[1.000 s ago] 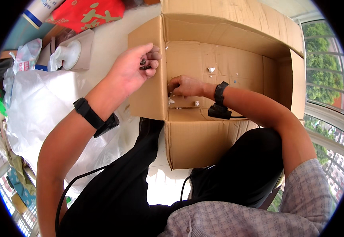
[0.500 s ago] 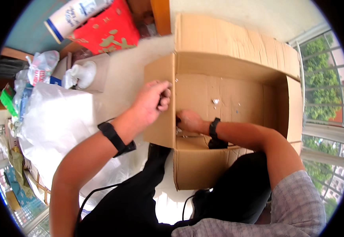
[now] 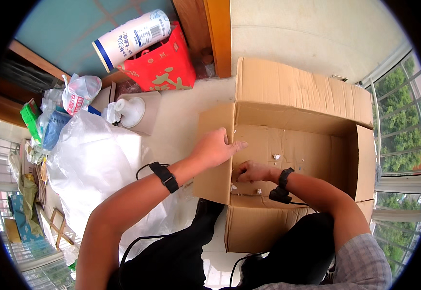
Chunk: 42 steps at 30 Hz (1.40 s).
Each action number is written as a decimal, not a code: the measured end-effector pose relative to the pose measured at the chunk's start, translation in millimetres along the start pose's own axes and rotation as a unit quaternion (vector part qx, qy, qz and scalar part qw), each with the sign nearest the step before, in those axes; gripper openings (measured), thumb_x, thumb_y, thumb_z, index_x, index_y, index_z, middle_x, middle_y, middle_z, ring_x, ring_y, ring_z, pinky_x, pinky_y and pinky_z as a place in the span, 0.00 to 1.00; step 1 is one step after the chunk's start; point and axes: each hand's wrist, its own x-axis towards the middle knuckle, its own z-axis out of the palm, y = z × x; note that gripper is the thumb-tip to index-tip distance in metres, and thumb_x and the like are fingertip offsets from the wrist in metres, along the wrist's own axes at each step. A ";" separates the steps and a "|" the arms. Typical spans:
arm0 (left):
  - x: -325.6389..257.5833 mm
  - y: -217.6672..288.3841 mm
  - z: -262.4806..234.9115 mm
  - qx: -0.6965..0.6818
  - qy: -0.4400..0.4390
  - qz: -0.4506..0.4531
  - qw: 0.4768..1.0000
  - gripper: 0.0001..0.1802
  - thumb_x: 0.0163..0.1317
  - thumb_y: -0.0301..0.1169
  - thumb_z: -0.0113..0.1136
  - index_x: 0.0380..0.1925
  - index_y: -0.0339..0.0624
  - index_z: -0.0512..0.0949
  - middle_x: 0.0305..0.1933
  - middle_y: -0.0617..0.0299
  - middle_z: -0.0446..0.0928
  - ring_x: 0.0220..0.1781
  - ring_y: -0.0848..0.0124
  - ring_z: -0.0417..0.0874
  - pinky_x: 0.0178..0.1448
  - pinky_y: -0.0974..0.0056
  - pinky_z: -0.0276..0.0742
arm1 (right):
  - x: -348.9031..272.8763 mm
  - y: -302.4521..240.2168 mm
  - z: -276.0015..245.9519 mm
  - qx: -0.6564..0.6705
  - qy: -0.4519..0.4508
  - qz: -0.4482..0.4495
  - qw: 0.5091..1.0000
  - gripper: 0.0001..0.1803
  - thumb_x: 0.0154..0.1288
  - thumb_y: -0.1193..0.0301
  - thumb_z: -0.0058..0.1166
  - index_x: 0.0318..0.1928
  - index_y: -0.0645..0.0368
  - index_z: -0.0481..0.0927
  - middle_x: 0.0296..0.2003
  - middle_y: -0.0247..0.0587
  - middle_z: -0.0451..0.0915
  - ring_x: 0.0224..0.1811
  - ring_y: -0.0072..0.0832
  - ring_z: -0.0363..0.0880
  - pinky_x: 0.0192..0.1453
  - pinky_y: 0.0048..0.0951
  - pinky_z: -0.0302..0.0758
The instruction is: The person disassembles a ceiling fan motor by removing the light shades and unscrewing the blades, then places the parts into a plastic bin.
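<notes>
My left hand is over the left flap and edge of an open cardboard box. Its thumb stretches across the edge, apart from the bent fingers, and nothing shows between them. Inside the box, my right hand is low by the left wall with fingers curled together; what they hold, if anything, is hidden. Small white scraps lie on the box bottom: one scrap just below my right hand, another farther in. Both wrists wear black straps.
Left of the box are a big white plastic-wrapped bundle and a white spool-like piece. A red paper bag stands at the back with a white-and-blue cylinder on it. Barred windows line the right. My legs are against the box's near side.
My view has shifted, so the box appears lower and farther right. My left hand has gone from a curled fist to thumb stretched out over the box edge. My right hand stays inside, fingers curled.
</notes>
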 end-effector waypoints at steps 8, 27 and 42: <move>21.8 0.3 -15.3 0.055 -0.160 -0.027 0.985 0.35 0.58 0.62 0.58 0.24 0.34 0.75 0.16 0.58 0.69 0.16 0.67 0.70 0.20 0.59 0.66 | -38.7 -29.0 -45.0 0.427 -0.032 0.013 0.903 0.06 0.63 0.78 0.59 0.40 0.58 0.80 0.36 0.37 0.83 0.33 0.22 0.80 0.32 0.22 0.74; 30.9 -23.5 7.0 -0.076 -0.178 -0.152 0.969 0.21 0.63 0.48 0.54 0.31 0.39 0.74 0.14 0.70 0.58 0.12 0.76 0.58 0.15 0.63 0.54 | -108.8 -105.7 -141.7 0.475 0.155 -0.122 0.858 0.13 0.75 0.66 0.43 0.30 0.53 0.67 0.22 0.24 0.60 0.19 0.14 0.52 0.18 0.18 0.51; 33.9 6.0 18.6 -0.145 -0.283 -0.399 0.860 0.06 0.58 0.34 0.55 0.30 0.48 0.69 0.21 0.70 0.57 0.16 0.78 0.52 0.23 0.66 0.56 | -322.7 -122.8 -241.0 0.516 0.337 -0.196 0.763 0.11 0.77 0.69 0.40 0.32 0.55 0.66 0.22 0.24 0.56 0.18 0.14 0.51 0.19 0.16 0.53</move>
